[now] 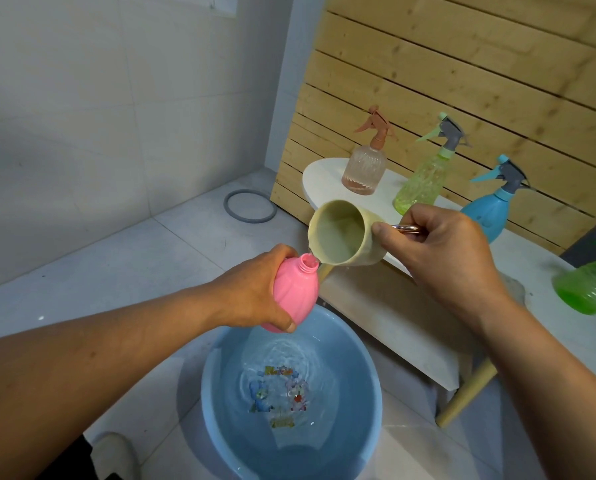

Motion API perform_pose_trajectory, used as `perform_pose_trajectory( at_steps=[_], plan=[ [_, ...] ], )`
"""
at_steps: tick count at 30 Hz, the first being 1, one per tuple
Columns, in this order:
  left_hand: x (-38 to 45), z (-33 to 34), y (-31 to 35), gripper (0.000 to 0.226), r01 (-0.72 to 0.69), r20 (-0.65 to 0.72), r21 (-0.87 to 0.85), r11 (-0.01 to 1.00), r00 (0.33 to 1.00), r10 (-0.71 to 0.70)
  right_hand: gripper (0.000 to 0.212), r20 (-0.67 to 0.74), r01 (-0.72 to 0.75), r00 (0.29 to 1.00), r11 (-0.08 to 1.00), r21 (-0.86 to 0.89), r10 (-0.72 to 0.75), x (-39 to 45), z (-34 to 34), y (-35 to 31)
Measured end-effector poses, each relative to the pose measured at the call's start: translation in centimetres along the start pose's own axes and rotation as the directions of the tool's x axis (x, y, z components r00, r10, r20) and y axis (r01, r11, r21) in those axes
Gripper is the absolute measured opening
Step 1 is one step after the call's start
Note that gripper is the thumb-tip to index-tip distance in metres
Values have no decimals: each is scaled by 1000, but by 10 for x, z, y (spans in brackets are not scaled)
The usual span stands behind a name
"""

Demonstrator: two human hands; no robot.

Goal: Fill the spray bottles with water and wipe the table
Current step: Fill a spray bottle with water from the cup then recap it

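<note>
My left hand grips a pink bottle with no spray head, tilted over a blue basin of water. My right hand holds a beige cup by its metal handle and tips it so the rim touches the pink bottle's open neck. On the white table stand a clear pink spray bottle, a yellow-green spray bottle and a blue spray bottle. A green bottle lies at the right edge.
The basin sits on the tiled floor below the table's edge. A wooden slat panel backs the table. A grey ring lies on the floor near the wall. A wooden table leg slants down beside the basin.
</note>
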State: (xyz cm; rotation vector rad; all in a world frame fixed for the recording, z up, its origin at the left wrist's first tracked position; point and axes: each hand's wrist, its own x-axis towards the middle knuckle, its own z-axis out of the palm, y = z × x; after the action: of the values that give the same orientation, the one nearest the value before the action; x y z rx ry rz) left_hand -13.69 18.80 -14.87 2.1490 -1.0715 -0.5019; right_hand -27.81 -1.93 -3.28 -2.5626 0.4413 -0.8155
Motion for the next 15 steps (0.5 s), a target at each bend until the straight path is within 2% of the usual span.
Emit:
perform_pose_trajectory(
  at_steps=[15],
  plan=[
    [1,2,-1,106,-12,-7,-10,1000,1000,12,45,-21,68,997,997,-41,-69,-2,0,-1]
  ],
)
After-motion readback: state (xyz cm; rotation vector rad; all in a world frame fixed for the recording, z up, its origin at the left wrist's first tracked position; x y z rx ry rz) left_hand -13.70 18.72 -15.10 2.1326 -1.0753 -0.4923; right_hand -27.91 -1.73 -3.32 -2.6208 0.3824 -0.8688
